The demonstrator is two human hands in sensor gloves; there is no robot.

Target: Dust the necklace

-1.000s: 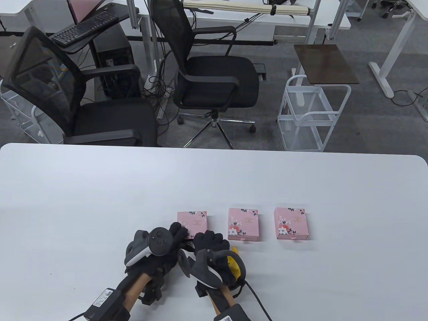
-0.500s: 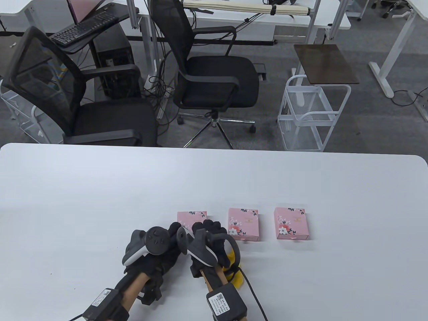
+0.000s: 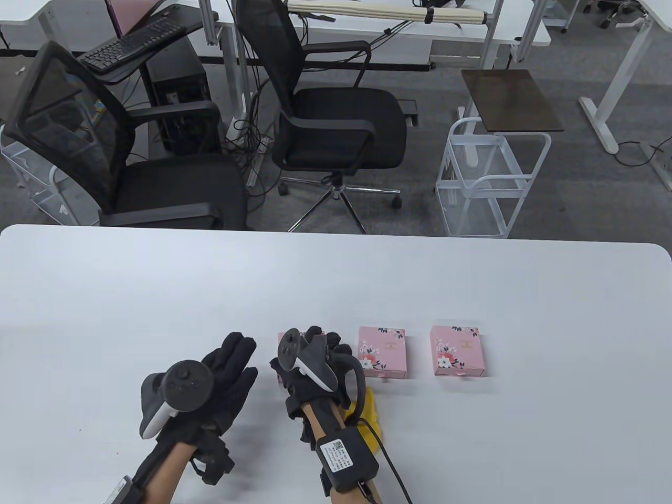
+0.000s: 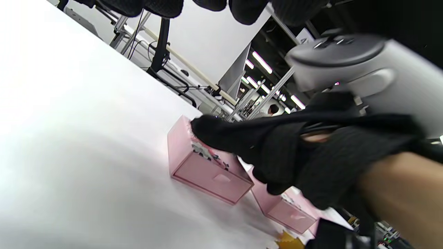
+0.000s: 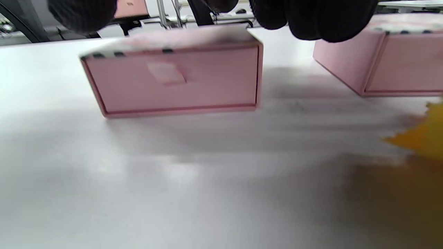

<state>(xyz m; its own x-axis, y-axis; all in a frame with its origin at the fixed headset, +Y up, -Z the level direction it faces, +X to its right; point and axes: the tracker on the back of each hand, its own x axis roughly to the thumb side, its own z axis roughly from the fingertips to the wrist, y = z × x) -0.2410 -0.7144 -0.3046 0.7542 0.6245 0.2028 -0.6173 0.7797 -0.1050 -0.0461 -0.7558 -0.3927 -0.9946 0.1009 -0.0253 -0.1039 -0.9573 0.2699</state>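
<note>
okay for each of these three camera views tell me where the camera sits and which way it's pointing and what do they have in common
Table view: high, angled down across the white table to the office; both gloved hands show, left hand, right hand.
Left wrist view: low, tilted, facing the leftmost pink box; own fingertips on top.
Right wrist view: low at table level, facing that box's drawer front; fingertips on top.
All share this box and the yellow cloth.

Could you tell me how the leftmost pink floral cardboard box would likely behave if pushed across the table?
The leftmost pink floral cardboard box sits low and flat on the smooth white table, so it would probably slide, not tip. Thin card walls suggest it is light. Its front drawer panel with a small tab might slip open if caught.
</note>
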